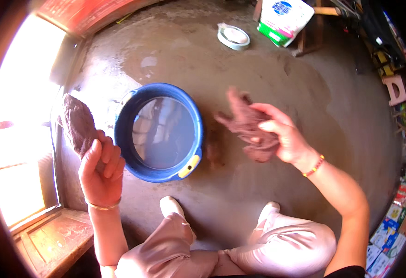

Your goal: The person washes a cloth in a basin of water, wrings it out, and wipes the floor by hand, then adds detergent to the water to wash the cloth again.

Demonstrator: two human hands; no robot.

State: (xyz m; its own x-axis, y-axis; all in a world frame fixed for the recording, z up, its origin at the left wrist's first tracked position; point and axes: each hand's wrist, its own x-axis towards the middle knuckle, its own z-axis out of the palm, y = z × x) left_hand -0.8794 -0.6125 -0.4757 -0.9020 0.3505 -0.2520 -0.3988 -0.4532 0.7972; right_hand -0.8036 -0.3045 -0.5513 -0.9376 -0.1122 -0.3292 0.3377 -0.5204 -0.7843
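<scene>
My left hand is raised left of the blue plastic basin, its fingers closed round the lower end of a bunched brown cloth that stands up from the fist. On the right, my right hand grips a crumpled brown cloth between thumb and fingers; its far end is blurred. Whether the two are separate cloths or one kind of fabric item, I cannot tell. Between the hands, the blue basin stands on the floor, holding cloudy water with light reflected on it.
Wet concrete floor surrounds the basin. A round, pale container and a white-and-green package lie at the far side. A bright doorway and a wooden panel are at left. Assorted packages line the right edge.
</scene>
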